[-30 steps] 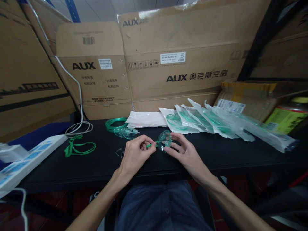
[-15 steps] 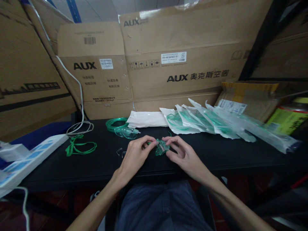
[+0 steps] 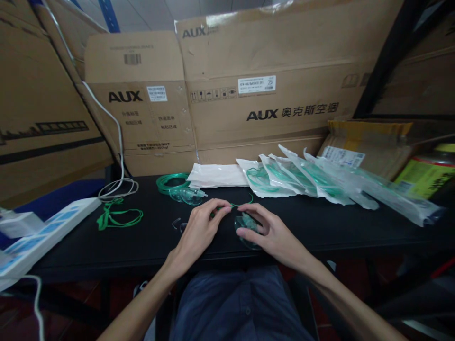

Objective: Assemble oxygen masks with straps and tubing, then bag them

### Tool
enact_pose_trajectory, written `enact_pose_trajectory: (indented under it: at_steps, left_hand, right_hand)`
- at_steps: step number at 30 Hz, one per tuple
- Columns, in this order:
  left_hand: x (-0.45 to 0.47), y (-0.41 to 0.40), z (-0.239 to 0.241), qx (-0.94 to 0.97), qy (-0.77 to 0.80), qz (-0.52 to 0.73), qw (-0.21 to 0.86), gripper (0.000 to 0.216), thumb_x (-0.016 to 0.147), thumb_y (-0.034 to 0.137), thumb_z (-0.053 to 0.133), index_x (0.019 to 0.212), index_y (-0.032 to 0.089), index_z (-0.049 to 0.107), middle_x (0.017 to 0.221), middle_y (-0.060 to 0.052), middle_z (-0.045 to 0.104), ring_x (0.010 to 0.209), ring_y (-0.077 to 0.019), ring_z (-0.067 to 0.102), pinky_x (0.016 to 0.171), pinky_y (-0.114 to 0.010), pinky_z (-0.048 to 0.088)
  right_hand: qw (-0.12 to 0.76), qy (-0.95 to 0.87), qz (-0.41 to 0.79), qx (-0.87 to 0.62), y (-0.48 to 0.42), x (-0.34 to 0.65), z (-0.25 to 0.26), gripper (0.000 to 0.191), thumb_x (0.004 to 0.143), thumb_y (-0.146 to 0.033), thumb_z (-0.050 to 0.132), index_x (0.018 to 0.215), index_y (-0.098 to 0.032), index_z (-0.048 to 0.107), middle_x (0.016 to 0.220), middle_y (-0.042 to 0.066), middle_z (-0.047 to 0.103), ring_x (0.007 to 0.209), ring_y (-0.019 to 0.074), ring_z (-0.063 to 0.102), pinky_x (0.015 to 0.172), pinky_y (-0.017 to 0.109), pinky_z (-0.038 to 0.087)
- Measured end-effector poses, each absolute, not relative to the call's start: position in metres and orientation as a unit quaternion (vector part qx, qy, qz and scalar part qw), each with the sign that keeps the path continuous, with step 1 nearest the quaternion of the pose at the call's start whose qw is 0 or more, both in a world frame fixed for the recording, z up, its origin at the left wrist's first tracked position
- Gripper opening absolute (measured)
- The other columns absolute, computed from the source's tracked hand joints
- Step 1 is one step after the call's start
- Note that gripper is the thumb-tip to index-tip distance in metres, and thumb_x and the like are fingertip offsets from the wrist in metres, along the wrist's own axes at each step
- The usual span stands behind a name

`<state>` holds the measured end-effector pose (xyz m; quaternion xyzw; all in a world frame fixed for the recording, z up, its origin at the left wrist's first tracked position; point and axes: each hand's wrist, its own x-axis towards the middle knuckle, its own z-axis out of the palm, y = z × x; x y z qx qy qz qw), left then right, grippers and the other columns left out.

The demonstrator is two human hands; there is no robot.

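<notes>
My left hand (image 3: 205, 222) is closed, its thumb and index finger pinching a thin green elastic strap (image 3: 233, 205). The strap runs across to the fingertips of my right hand (image 3: 269, 228), and a loose end curls up behind. My right hand curves around a clear green oxygen mask (image 3: 248, 240), thumb across it and fingers behind, low over the table's front. Part of the mask is hidden by those fingers. Left of my left hand lie small clear bent pieces (image 3: 177, 224). Beyond it rest a coil of green tubing (image 3: 164, 184) and a clear mask-like part (image 3: 190, 196).
Several green straps (image 3: 119, 219) lie at the left beside a white power strip (image 3: 53, 237). White pouches (image 3: 220, 176) and several clear-fronted packs with green tubing (image 3: 265, 182) line the back. Cardboard boxes (image 3: 256, 57) wall the rear; a yellow-labelled jar (image 3: 426, 175) stands right.
My hands have drawn slightly apart. The mask has shifted right and down into my right hand, and the green strap now stretches between my fingertips.
</notes>
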<state>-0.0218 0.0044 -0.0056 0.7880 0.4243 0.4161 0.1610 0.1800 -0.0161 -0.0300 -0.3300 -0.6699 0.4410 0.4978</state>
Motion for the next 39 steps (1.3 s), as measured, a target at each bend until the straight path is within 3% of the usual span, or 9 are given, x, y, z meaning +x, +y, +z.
enact_pose_trajectory:
  at_steps: [2,5,10,25,39]
  left_hand:
    - [-0.023,0.005,-0.007,0.793,0.410,0.422,0.156,0.017,0.099,0.025,0.058,0.105,0.023,0.073,0.103,0.000,0.075,0.094,-0.0158,0.068,0.084,-0.024,0.048]
    - [-0.024,0.004,-0.007,0.802,0.390,0.427,0.152,0.018,0.098,0.024,0.058,0.107,0.023,0.075,0.102,-0.001,0.074,0.094,-0.0158,0.067,0.086,-0.025,0.048]
    - [-0.022,0.001,-0.006,0.802,0.383,0.428,0.161,0.013,0.094,0.028,0.065,0.101,0.023,0.075,0.090,0.000,0.070,0.073,-0.0124,0.061,0.064,-0.022,0.046]
    - [-0.017,-0.003,-0.008,0.834,0.320,0.429,0.132,0.011,0.092,0.016,0.066,0.100,0.018,0.072,0.090,-0.002,0.068,0.066,-0.0100,0.055,0.063,-0.022,0.046]
    - [-0.017,-0.004,-0.012,0.843,0.324,0.420,0.092,0.009,0.093,0.018,0.063,0.098,0.018,0.070,0.082,-0.002,0.065,0.067,-0.0120,0.056,0.065,-0.024,0.047]
  right_hand:
    - [0.484,-0.707,0.400,-0.325,-0.015,0.182,-0.032,0.045,0.079,-0.026,0.077,0.121,-0.025,0.061,0.129,0.007,0.062,0.123,0.0210,0.059,0.104,0.034,0.049]
    - [0.475,-0.738,0.347,-0.329,-0.011,0.185,-0.034,0.035,0.084,-0.018,0.067,0.119,-0.024,0.066,0.127,0.008,0.064,0.121,0.0206,0.061,0.107,0.037,0.047]
    - [0.452,-0.750,0.291,-0.385,-0.009,0.186,-0.029,0.026,0.093,-0.018,0.053,0.108,-0.021,0.075,0.117,0.010,0.073,0.115,0.0222,0.065,0.106,0.041,0.047]
    - [0.463,-0.761,0.217,-0.400,-0.019,0.171,-0.029,0.034,0.095,-0.013,0.054,0.123,-0.020,0.072,0.117,0.010,0.075,0.110,0.0212,0.070,0.099,0.033,0.051]
    - [0.436,-0.779,0.109,-0.438,-0.022,0.167,-0.040,0.044,0.096,-0.009,0.046,0.135,-0.020,0.063,0.107,0.011,0.070,0.099,0.0240,0.067,0.093,0.041,0.056]
